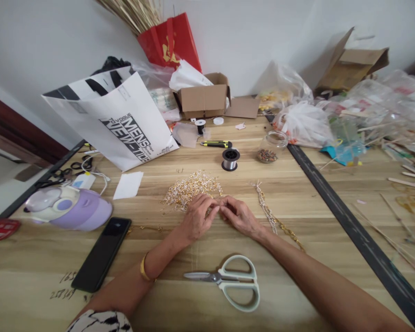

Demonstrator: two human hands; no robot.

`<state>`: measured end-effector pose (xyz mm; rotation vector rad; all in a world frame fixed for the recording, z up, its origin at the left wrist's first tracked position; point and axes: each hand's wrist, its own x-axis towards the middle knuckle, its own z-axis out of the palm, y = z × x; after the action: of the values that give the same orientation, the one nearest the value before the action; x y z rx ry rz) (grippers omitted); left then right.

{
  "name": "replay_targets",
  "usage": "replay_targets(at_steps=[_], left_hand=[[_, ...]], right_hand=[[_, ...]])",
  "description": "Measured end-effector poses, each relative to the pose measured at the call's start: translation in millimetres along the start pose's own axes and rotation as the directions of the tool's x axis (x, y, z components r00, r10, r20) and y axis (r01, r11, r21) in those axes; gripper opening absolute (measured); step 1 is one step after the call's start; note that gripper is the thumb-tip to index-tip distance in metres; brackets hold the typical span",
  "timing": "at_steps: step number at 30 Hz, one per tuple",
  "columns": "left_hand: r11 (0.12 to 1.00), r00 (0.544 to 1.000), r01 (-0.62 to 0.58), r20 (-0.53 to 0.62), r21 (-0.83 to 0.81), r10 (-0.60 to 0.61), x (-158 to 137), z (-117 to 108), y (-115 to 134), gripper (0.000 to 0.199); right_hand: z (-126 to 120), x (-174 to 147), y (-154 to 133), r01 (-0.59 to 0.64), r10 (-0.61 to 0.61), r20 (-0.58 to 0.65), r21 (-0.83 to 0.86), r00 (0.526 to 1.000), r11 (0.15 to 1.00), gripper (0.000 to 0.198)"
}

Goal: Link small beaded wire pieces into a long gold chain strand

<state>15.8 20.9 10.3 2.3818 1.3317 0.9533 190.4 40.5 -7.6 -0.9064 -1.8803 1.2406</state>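
Observation:
My left hand (199, 216) and my right hand (239, 215) meet fingertip to fingertip just in front of a pile of small gold and clear beads (190, 188). Both are closed in a pinch, and whatever lies between the fingers is too small to make out. Faint thin strands (194, 256) hang below my left hand towards the table. Scissors with pale green handles (240, 282) lie nearer to me, blades pointing left. To the right of my right hand rest beaded strands (267, 210), one silvery, and a gold one (290, 234).
A spool of clear line (230, 159), a yellow-black cutter (216, 144) and a glass jar of beads (270, 150) stand behind the pile. On the left are a phone (102, 253), a purple bottle (76, 210) and a white paper bag (121, 115). Plastic bags (302, 124) crowd the right.

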Motion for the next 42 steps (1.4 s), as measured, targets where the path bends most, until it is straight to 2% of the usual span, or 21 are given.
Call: replay_targets(at_steps=[4,8,15,18,22,27,32,38,42], left_hand=[[1.0,0.998,0.016,-0.06,-0.004,-0.016,-1.1,1.9,-1.2,0.013],[0.999,0.999,-0.036,-0.018,-0.001,0.036,-0.2,0.7,-0.5,0.011],[0.999,0.999,-0.019,0.026,-0.033,0.02,1.9,-0.7,-0.1,0.015],[0.987,0.998,0.043,0.047,-0.155,-0.037,3.1,-0.4,-0.8,0.014],[0.921,0.981,0.191,0.098,-0.339,-0.167,5.7,-1.8,-0.6,0.013],[0.852,0.951,0.308,0.135,-0.423,-0.277,6.9,-3.4,-2.0,0.015],[0.838,0.941,0.338,0.129,-0.43,-0.313,6.3,-1.5,-3.8,0.017],[0.771,0.929,0.368,0.159,-0.52,-0.335,5.6,-0.8,-3.4,0.019],[0.77,0.929,0.364,0.147,-0.524,-0.339,5.1,-0.2,-4.7,0.02]], right_hand=[[-0.3,-0.7,-0.6,-0.007,0.007,-0.002,0.023,1.0,1.0,0.018],[-0.1,-0.7,-1.1,-0.003,0.003,0.0,0.032,1.0,0.999,0.018],[0.2,-0.2,-0.1,-0.005,0.005,0.009,0.004,1.0,1.0,0.018],[0.6,0.3,-0.5,-0.011,0.011,0.007,0.003,1.0,1.0,0.019],[1.1,0.3,-2.0,-0.014,0.014,-0.023,-0.021,1.0,1.0,0.02],[1.3,-0.2,-4.8,-0.026,0.024,-0.053,-0.035,0.998,0.999,0.019],[1.1,0.0,-5.9,0.003,-0.009,-0.077,-0.08,0.997,0.997,0.017],[2.2,0.3,-2.5,0.026,-0.038,-0.093,-0.126,0.995,0.992,0.016],[2.4,0.4,-1.7,0.052,-0.068,-0.101,-0.148,0.993,0.988,0.017]])
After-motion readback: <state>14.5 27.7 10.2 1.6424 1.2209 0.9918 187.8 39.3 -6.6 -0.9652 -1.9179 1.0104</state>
